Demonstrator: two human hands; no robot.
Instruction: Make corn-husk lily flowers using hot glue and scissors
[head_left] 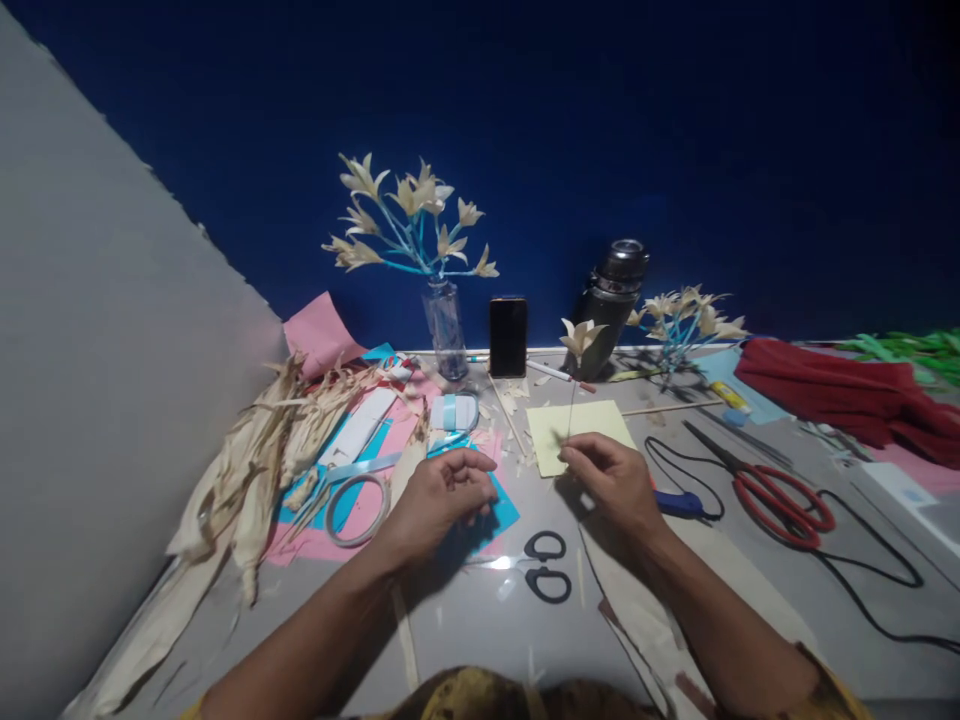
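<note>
My right hand (604, 475) pinches the thin wire stem of a single cream flower (582, 340), which stands upright above a pale yellow paper square (540, 430). To its left, my left hand (454, 490) hovers over blue paper (504, 515), fingers curled loosely and apart, with nothing seen in them. Small scissors with black handles (547, 567) lie between my forearms. A roll of tape (358, 510) rests left of my left hand, near a blue ribbon strip (364, 466).
Dried husks (259, 470) pile at the left. A glass vase (446, 330) of flowers, a phone (508, 338) and a flask (611, 300) stand at the back. Red-handled scissors (780, 505), a black cord and a red cloth (840, 390) lie right.
</note>
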